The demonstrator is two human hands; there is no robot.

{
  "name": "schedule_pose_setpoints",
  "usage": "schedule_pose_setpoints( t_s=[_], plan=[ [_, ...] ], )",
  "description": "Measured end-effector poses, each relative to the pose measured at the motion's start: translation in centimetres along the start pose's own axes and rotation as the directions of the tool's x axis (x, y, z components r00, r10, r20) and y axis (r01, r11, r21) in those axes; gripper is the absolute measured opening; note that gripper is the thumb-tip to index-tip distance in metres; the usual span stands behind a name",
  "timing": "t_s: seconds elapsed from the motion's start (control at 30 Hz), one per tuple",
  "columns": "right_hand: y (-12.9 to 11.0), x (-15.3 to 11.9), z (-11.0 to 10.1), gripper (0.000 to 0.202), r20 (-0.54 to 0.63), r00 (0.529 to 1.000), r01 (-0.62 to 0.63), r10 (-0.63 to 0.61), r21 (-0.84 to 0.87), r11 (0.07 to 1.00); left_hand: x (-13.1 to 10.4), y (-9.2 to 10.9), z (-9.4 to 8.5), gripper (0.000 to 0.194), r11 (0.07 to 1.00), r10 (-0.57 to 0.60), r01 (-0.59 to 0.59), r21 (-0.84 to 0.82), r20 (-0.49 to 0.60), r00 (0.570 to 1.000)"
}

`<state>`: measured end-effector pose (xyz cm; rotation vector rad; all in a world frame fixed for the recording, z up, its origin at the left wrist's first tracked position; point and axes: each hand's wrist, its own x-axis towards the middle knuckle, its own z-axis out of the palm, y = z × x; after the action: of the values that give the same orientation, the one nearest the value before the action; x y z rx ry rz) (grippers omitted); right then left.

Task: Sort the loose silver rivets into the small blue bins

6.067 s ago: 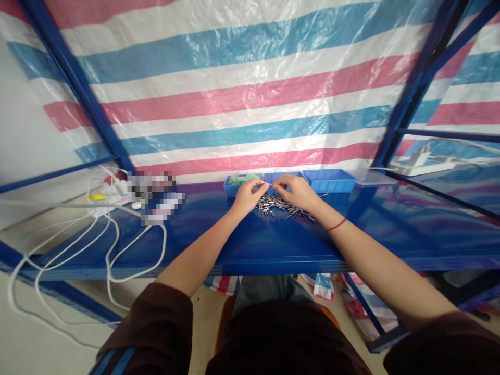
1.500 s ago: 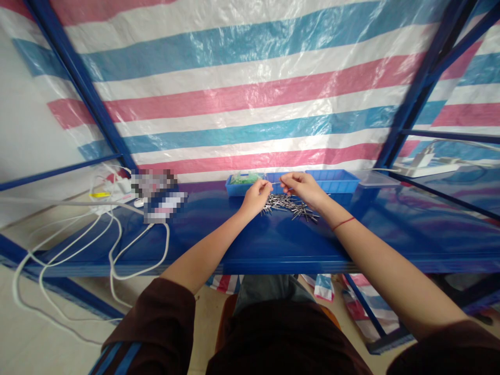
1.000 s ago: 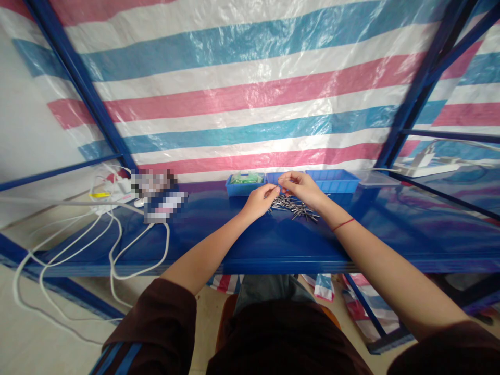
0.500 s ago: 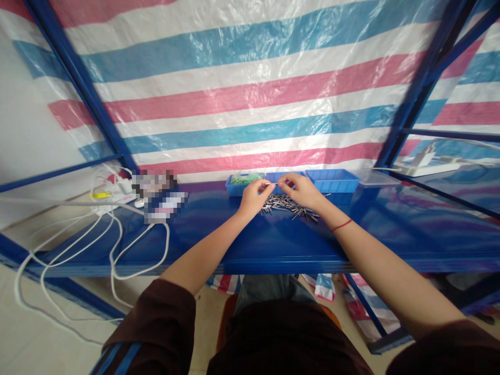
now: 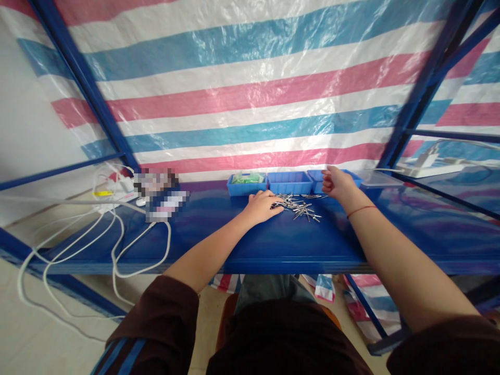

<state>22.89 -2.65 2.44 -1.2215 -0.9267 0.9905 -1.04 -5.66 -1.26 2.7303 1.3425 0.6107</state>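
Observation:
A loose pile of thin silver metal rivets (image 5: 302, 207) lies on the blue table. My left hand (image 5: 262, 205) rests at the pile's left side, fingers apart and curved over the rivets, thumb low against them. My right hand (image 5: 338, 184) is raised in front of the right blue bin (image 5: 317, 179), with fingers curled together; whatever they may hold is hidden. Left of that bin stands the middle blue bin (image 5: 289, 188). The left blue bin (image 5: 247, 191) contains a green item in clear plastic (image 5: 248, 178).
White cables (image 5: 117, 245) and a power strip (image 5: 113, 202) spread over the table's left end, beside blurred items (image 5: 166, 200). A clear plastic lid (image 5: 380, 178) lies right of the bins. Blue frame posts (image 5: 410, 88) rise at both sides; a striped sheet (image 5: 250, 94) hangs behind.
My hands were together above the pile, holding a thin rivet between them. They have separated: the left lowered onto the pile, the right moved right to the right bin.

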Motion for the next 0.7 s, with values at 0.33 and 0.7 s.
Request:
schedule_pose_setpoints(
  t_s=[0.33, 0.7],
  plan=[
    [-0.9, -2.9, 2.8, 0.010, 0.091, 0.996, -0.030, 0.024, 0.063, 0.998, -0.2, 0.4, -0.3, 0.018, 0.992, 0.102, -0.098, 0.074, -0.059, 0.993],
    [0.6, -4.2, 4.6, 0.015, 0.336, 0.931, 0.274, -0.145, -0.377, 0.885, -0.2, 0.8, 0.1, 0.025, 0.966, 0.155, -0.132, 0.221, -0.090, 0.984]
  ],
)
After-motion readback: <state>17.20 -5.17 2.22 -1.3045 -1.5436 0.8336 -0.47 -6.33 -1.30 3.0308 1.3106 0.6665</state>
